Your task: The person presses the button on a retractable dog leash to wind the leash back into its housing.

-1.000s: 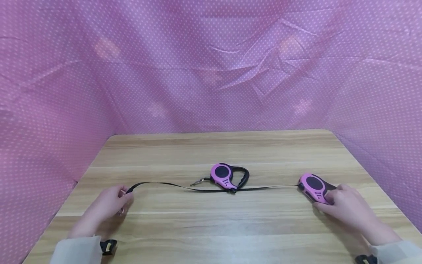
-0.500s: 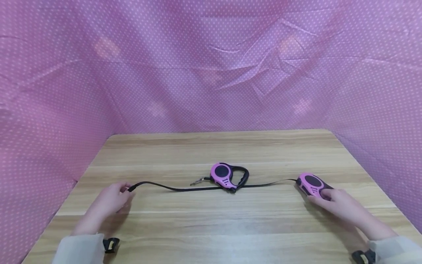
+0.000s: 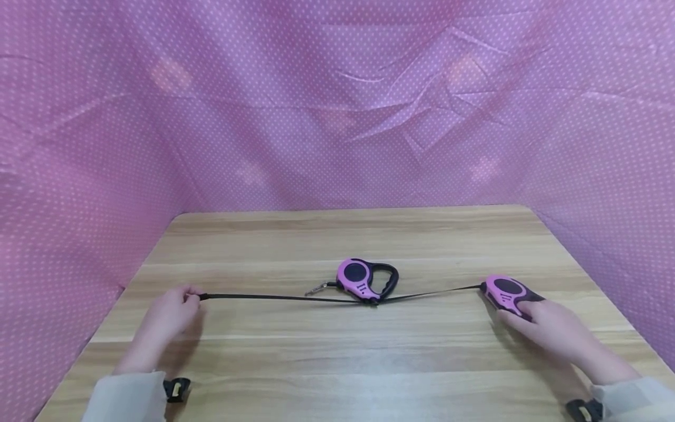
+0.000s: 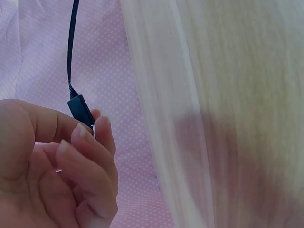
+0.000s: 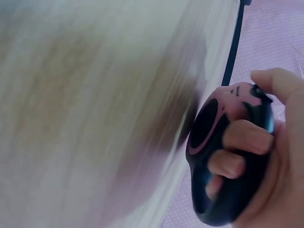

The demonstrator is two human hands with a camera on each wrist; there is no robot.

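Gripping the pink and black oval retractable leash housing (image 3: 507, 291) at the near right of the light wooden table (image 3: 337, 357), the right hand (image 3: 548, 334) curls its fingers (image 5: 242, 137) round the casing, thumb on top. At the near left, the left hand (image 3: 167, 313) pinches the black end fitting (image 4: 80, 110) of the thin black leash tape (image 3: 274, 298) between thumb and fingertips. The tape now runs nearly straight and taut between the two hands, where a second ago it sagged in a loose curve; the left hand has drawn slightly further left. Just behind the tape's middle lies a second pink and black retractable leash (image 3: 365, 280) with its metal clip (image 3: 315, 289), unmoved. Pink dotted cloth (image 3: 337, 105) hangs behind.
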